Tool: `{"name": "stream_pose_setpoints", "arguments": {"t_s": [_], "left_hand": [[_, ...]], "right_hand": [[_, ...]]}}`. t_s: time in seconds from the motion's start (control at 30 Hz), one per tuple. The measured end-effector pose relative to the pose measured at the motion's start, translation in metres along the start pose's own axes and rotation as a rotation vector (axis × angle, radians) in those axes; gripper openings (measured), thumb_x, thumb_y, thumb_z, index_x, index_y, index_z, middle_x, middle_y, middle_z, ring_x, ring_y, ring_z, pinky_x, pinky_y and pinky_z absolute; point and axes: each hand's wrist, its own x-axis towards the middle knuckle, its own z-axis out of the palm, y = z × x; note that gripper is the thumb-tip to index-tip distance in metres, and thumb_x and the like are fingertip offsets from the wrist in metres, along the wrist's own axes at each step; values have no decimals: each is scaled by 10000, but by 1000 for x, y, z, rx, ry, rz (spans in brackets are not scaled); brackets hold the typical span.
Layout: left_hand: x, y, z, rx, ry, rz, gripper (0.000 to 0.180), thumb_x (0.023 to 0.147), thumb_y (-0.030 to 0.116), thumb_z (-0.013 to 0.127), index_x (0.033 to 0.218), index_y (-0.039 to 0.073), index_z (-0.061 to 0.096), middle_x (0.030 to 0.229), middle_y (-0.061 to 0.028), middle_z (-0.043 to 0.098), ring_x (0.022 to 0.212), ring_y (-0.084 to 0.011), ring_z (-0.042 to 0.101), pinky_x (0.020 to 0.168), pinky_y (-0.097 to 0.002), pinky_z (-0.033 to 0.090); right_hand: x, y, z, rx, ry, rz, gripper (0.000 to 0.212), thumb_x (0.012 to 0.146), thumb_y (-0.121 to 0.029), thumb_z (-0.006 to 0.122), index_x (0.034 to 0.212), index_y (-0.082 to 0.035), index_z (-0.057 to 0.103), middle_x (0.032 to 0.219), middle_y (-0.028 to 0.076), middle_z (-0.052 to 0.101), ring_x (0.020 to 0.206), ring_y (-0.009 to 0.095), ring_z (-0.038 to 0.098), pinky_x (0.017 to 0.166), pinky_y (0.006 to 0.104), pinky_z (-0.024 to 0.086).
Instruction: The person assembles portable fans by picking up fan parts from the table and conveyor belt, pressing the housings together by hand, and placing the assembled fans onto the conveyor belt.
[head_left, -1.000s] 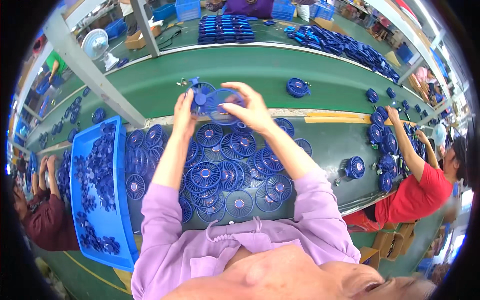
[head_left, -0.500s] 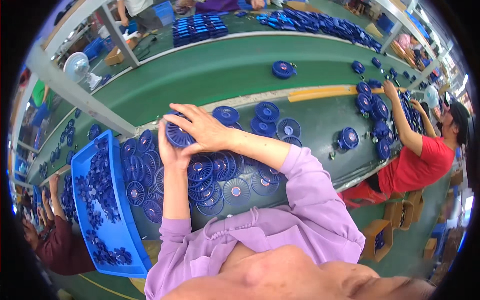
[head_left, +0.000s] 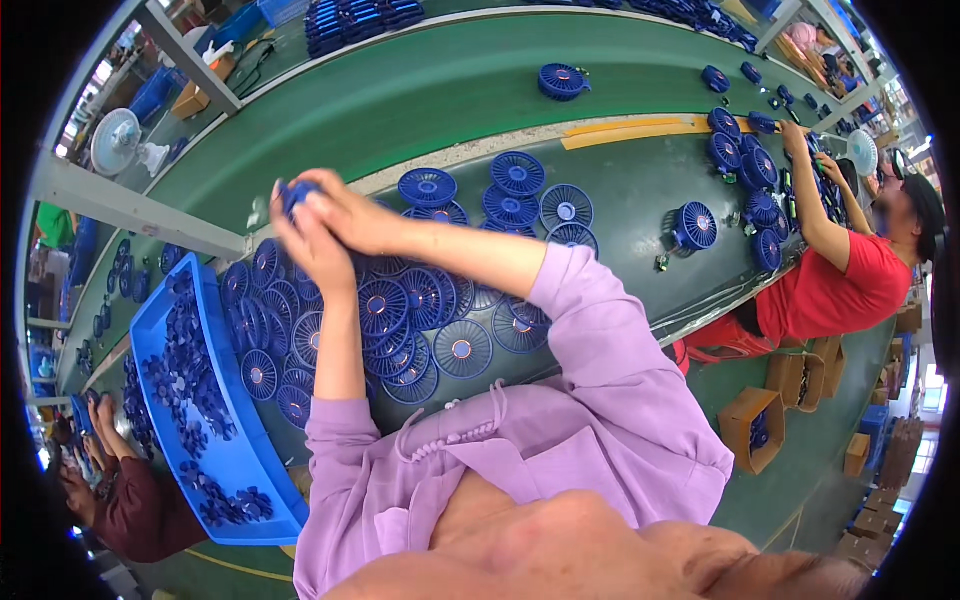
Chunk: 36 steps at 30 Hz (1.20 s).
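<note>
A dark blue fan head (head_left: 296,194) is held up between my two hands, above the far left of the worktable. My left hand (head_left: 318,252) grips it from the near side. My right hand (head_left: 352,215) closes over it from the right, and its fingers hide much of the fan head. Both hands are partly blurred. A small pale, greenish bit (head_left: 257,214) shows just left of the fan head; its kind is unclear. Below my hands lie several round blue fan grilles (head_left: 384,308), overlapping in a pile.
A blue tray (head_left: 240,462) with small dark blue parts stands left of the pile. Beyond the table, a green conveyor belt (head_left: 450,100) carries a fan head. A metal post (head_left: 140,212) rises at left. A co-worker in red (head_left: 840,290) handles parts at right.
Both hands have moved left and away from me with the fan head, which has turned so its slatted face no longer shows. The whole view has shifted slightly.
</note>
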Motion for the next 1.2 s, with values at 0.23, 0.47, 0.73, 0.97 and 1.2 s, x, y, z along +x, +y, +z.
{"name": "stream_pose_setpoints", "arguments": {"t_s": [0.23,0.47,0.73,0.97,1.2], "left_hand": [[18,-45,48,416,-702,94,721,908,436,583,1415,-28,365,1447,-286,350,1355,-429,319,1128,-467,249],[20,-53,83,679,-1229,81,837,778,492,721,1391,5,428,1456,-272,359,1376,-417,311,1136,-460,262],[22,-55,85,551,-1322,222,724,778,497,714,1276,-5,559,1328,-232,521,1242,-354,497,1050,-404,394],[21,-25,81,215,-1062,-346,404,974,360,534,955,-21,666,788,-54,665,765,-89,583,696,-286,475],[-18,-16,75,485,-852,196,349,878,316,640,1051,13,653,1081,-191,652,1041,-352,598,930,-419,454]], "right_hand": [[27,28,-179,-922,249,315,765,790,-533,681,1345,-55,459,1311,275,491,1199,390,507,969,449,447],[-86,-28,-212,-1049,13,339,920,721,-518,763,1460,-162,346,1463,311,311,1376,466,277,1104,526,292],[-125,-57,-202,-912,-332,305,620,774,-285,713,1349,-178,507,1391,153,498,1301,346,443,1066,442,369],[-111,-61,-212,-614,91,283,487,856,-286,663,1290,-92,556,1110,169,654,909,283,675,675,370,552],[-138,-66,-226,-1187,250,347,504,826,-353,682,1245,-87,592,1105,145,674,1010,328,645,876,428,502]]}}
